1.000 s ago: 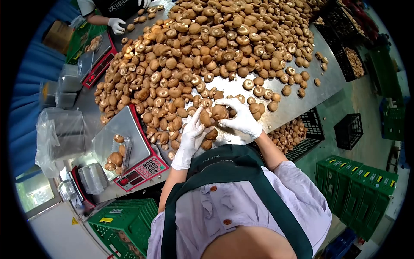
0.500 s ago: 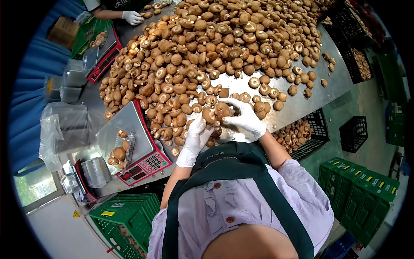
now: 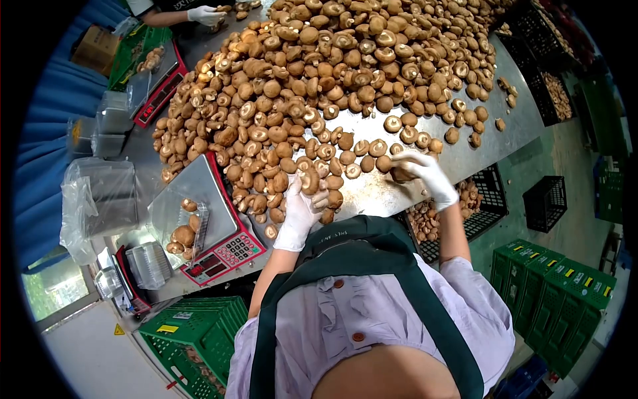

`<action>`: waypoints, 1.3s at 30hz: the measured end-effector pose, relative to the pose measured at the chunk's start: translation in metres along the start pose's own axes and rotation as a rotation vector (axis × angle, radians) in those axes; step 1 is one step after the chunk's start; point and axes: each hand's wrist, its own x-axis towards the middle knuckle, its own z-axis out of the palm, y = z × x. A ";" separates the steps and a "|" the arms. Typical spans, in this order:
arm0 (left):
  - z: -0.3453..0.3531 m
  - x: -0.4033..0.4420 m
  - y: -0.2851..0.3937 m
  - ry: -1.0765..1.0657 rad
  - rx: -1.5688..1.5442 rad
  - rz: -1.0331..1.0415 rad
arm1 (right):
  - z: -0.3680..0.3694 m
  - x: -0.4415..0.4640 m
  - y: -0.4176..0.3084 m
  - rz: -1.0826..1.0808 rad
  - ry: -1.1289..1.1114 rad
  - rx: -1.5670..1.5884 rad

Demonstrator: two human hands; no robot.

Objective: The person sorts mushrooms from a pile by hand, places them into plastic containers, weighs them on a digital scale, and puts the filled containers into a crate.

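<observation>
My left hand [image 3: 302,209], in a white glove, is closed around a brown shiitake mushroom [image 3: 310,181] at the near edge of the pile. More mushrooms lie close against its fingers. To the right, my gloved right hand [image 3: 426,175] reaches over the metal table with its fingers curled down on a dark mushroom [image 3: 401,175], partly hidden under the fingers. A large heap of shiitake mushrooms [image 3: 345,60] covers the far and middle table. Left of my hands, a red-rimmed scale [image 3: 219,233] carries a clear plastic tray [image 3: 199,229] with several mushrooms in it.
A black crate [image 3: 488,206] of mushrooms stands below the table's right edge. Stacked green crates [image 3: 551,292] are at the lower right, others [image 3: 193,332] at the lower left. Plastic-wrapped trays [image 3: 100,206] and a second scale [image 3: 159,93] sit left. A co-worker's gloved hand [image 3: 206,15] is at the top.
My hands have moved apart: the right has gone right, away from the mushrooms held between both hands, while the left stays near its place with a mushroom. The co-worker's hand now holds a mushroom.
</observation>
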 end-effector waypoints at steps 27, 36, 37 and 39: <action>-0.031 -0.023 0.026 0.272 0.083 0.168 | 0.088 0.098 0.024 -0.216 0.095 -0.887; -0.044 -0.015 0.021 0.097 0.147 0.084 | 0.072 0.110 0.037 -0.104 -0.011 -0.804; -0.043 -0.015 0.021 0.100 0.146 0.086 | 0.067 0.109 0.033 -0.050 -0.049 -0.821; -0.037 -0.014 0.021 0.181 0.165 0.107 | 0.063 0.103 0.030 -0.038 -0.065 -0.791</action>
